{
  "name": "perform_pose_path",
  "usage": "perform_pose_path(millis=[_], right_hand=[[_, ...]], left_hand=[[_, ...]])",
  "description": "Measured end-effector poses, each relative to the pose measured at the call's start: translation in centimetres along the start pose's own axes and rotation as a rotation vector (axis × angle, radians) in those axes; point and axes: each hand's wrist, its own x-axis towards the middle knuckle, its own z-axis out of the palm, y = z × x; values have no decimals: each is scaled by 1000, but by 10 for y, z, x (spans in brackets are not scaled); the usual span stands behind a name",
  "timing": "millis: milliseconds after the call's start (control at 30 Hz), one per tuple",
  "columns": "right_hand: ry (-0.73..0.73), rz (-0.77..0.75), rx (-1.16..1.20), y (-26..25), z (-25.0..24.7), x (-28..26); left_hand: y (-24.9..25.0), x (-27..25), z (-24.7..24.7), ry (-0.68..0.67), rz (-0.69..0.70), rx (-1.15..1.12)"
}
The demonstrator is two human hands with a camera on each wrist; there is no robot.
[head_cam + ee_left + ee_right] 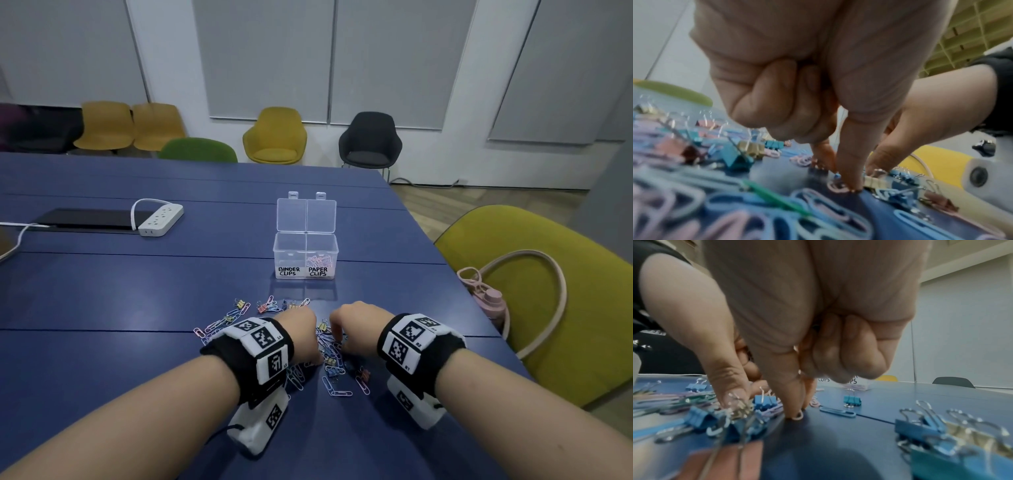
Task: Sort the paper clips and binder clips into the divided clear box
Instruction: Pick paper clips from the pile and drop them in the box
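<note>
Low in the centre of the head view, the left hand (301, 329) and right hand (356, 325) both reach down into the scattered heap of pastel paper clips (329, 373) and small coloured binder clips (330, 361) on the blue tabletop (102, 291). Each hand has its outer fingers (764, 104) curled in while thumb and forefinger narrow onto a pink paper clip (797, 416) against the tabletop; whether either clip is actually gripped cannot be told. The clear divided plastic box (305, 255) stands open above them mid-frame, paper clips already in its right compartment. The flat wire could slip from the fingertips, or tangled neighbours might lift along and land in the wrong compartment.
</note>
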Motion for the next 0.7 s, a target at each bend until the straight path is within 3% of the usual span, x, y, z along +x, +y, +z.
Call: perform_pose_path(millis=[267, 700], right_hand=[[-1, 63, 56, 4, -5, 3], [-55, 99, 12, -12, -14, 33]], left_hand=[[9, -7, -4, 15, 60, 190], [6, -11, 0, -45, 35, 137]])
